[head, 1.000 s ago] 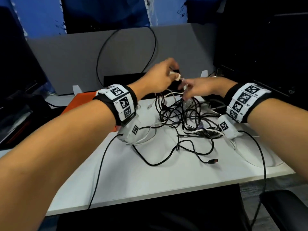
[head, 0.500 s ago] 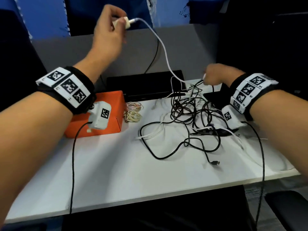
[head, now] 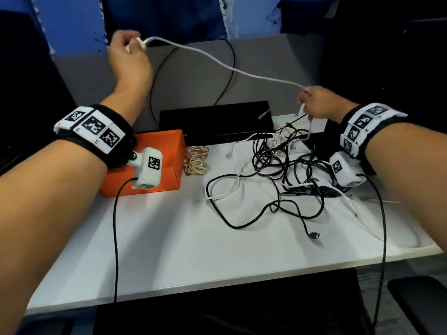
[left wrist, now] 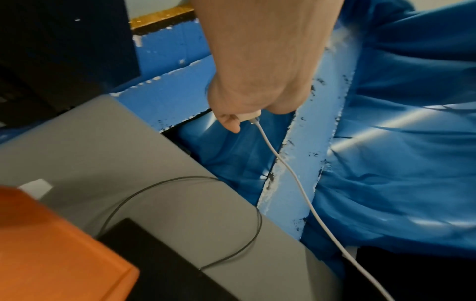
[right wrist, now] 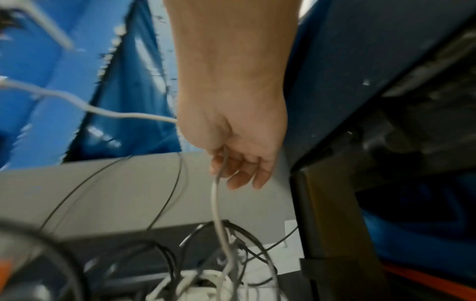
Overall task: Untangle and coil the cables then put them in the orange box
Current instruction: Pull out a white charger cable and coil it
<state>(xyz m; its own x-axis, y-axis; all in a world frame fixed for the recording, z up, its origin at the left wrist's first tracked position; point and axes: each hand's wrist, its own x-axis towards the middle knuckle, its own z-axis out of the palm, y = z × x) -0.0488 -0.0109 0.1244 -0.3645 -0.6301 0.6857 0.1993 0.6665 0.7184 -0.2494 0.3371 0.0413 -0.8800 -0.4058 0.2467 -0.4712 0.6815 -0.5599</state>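
My left hand (head: 128,48) is raised high at the back left and pinches the plug end of a white cable (head: 217,62). That cable (left wrist: 291,173) stretches right and down to my right hand (head: 314,102), which grips it (right wrist: 216,195) above the tangle. The tangle of black and white cables (head: 285,165) lies on the white table (head: 169,238) at the right. The orange box (head: 167,146) sits at the back left of the table, under my left forearm.
Two small coiled cables (head: 197,158), one pinkish and one cream, lie beside the box's right side. A black device (head: 217,122) and a grey partition (head: 266,76) stand behind the table. A black plug end (head: 314,235) lies near the front right.
My left hand rose from the tangle up and to the left with the white plug, drawing the cable out. My right hand moved right and now holds the cable further along.
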